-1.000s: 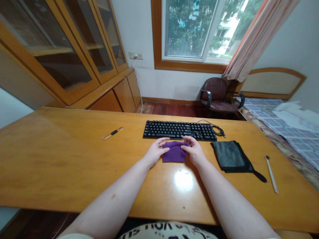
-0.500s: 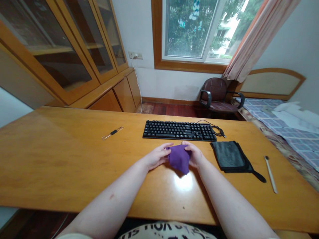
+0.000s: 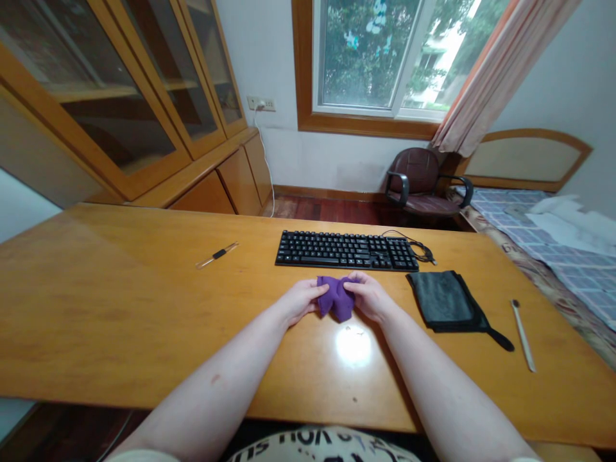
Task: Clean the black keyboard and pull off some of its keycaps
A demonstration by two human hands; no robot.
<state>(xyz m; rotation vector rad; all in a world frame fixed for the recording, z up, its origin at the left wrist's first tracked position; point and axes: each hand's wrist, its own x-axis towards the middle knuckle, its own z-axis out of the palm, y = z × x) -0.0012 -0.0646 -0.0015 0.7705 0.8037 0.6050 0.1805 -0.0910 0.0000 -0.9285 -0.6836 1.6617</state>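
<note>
A small purple cloth (image 3: 338,301) is bunched between my two hands, just above the desk and in front of the keyboard. My left hand (image 3: 303,300) grips its left side, thumb on top and fingers beneath. On the other side my right hand (image 3: 369,295) pinches the cloth with thumb and fingers. A fold runs down the middle, and the lower edge hangs in two lobes. Behind my hands lies a black keyboard (image 3: 346,250), its cable (image 3: 423,252) coiled at the right end.
A black mesh pouch (image 3: 445,301) with a strap lies right of my right forearm. Farther right is a toothbrush-like stick (image 3: 523,337). A thin clear tool with a black grip (image 3: 219,254) rests at left on the wooden desk (image 3: 120,308). A chair (image 3: 418,179) stands beyond.
The purple cloth was spread flatter with a corner hanging low on the right; now it is gathered, shorter and creased in the middle. My right hand has shifted slightly left.
</note>
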